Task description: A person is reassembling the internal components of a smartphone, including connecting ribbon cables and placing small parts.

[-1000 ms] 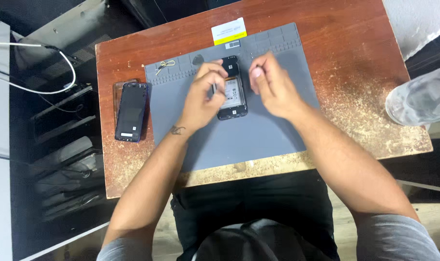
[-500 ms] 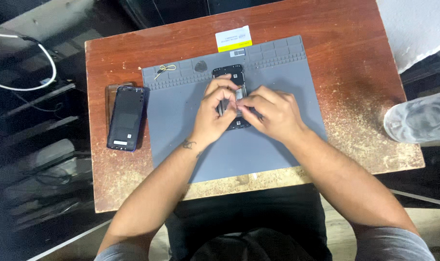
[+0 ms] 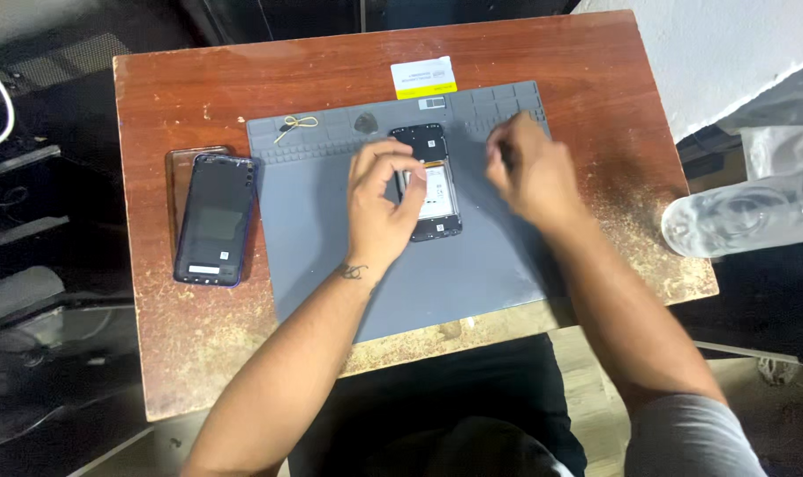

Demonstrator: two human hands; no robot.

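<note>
An opened phone (image 3: 437, 190) with its back off lies upright in the middle of a grey work mat (image 3: 331, 265), showing dark boards and a pale battery. My left hand (image 3: 379, 199) is curled over the phone's left edge and grips it. To the right of the phone, my right hand (image 3: 529, 172) hovers over the mat's upper right part. It is blurred, with its fingers drawn together. Whether they pinch something small cannot be told.
The mat lies on a worn brown wooden table (image 3: 198, 79). A dark phone back cover (image 3: 214, 219) lies left of the mat. A white and yellow card (image 3: 424, 78) sits at the mat's top edge, with a small loop of wire (image 3: 294, 125) at its top left. A clear plastic bottle (image 3: 737, 216) lies at the right.
My right hand has lifted off the phone and moved right. My left hand stays on the phone's left edge. The camera view has shifted slightly.
</note>
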